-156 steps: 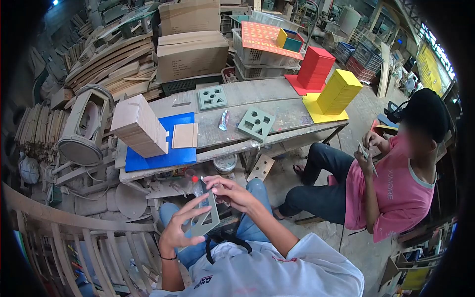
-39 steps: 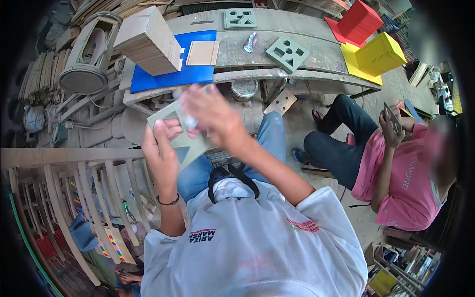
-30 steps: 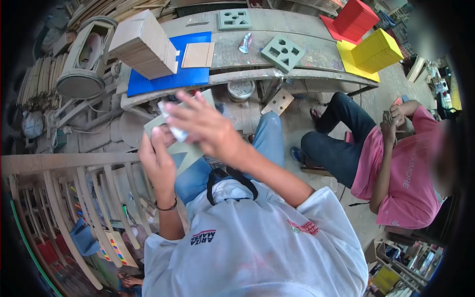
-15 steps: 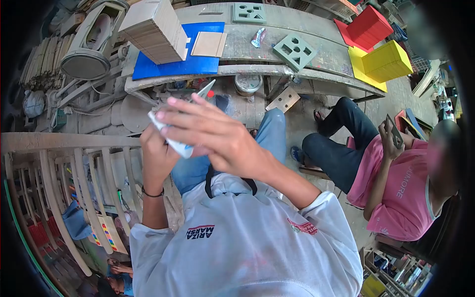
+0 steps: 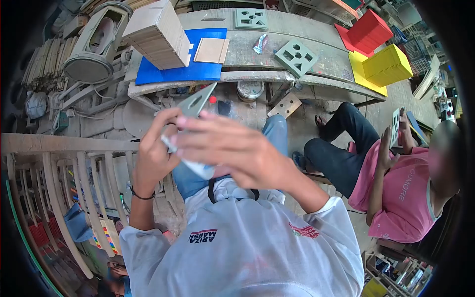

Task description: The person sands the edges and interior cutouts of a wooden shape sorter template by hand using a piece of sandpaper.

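Observation:
My left hand [image 5: 157, 148], with a dark band at the wrist, grips a grey-green board with cut-out holes [image 5: 198, 100], held tilted above my lap. Its lower part is hidden behind my right hand [image 5: 232, 148]. Under the fingers of that hand lies a thin, folded white sheet [image 5: 198, 169] with a bluish patch, pressed by the palm side against the board. Motion smears my right fingers, which are stretched out together over the sheet.
Ahead stands a workbench [image 5: 316, 74] bearing two grey-green hole boards [image 5: 297, 58], stacked pale wooden panels [image 5: 157, 37] on a blue board [image 5: 205, 73], and red [image 5: 370, 33] and yellow pieces [image 5: 387, 66]. A slatted wooden frame [image 5: 64, 143] is at left. A co-worker in pink [image 5: 396, 193] sits at right holding a board.
My right hand has slid toward me and to the right with the white sheet. More of the board shows. The co-worker's board has turned more upright.

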`<control>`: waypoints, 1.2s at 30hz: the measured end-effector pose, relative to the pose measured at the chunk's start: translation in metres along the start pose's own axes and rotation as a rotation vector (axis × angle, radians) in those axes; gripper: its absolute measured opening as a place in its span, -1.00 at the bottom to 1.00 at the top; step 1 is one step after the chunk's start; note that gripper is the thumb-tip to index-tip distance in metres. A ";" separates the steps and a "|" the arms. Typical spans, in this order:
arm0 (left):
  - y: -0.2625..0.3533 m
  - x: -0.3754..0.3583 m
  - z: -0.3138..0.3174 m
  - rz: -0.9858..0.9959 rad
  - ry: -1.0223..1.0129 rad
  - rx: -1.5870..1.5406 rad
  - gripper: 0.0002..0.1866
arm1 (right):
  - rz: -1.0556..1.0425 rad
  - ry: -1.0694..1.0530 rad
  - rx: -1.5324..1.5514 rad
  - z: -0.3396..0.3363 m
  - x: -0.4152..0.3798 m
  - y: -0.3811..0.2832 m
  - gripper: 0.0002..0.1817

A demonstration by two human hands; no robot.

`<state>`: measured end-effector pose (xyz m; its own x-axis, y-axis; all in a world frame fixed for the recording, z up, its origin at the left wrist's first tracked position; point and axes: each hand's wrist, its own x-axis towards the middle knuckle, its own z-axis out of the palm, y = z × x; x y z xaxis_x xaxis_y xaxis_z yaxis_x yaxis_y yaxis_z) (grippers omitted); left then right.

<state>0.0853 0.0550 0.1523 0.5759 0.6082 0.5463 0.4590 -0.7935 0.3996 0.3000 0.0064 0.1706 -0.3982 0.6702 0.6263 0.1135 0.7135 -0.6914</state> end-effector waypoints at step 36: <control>0.007 -0.016 -0.006 -0.055 -0.085 -0.045 -0.87 | 0.662 0.096 -0.416 -0.050 -0.070 0.144 -0.16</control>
<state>0.0755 0.0402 0.1505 0.6069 0.6488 0.4590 0.4617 -0.7579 0.4609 0.3901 0.0727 0.0455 -0.0506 0.9837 0.1727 0.6381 0.1649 -0.7521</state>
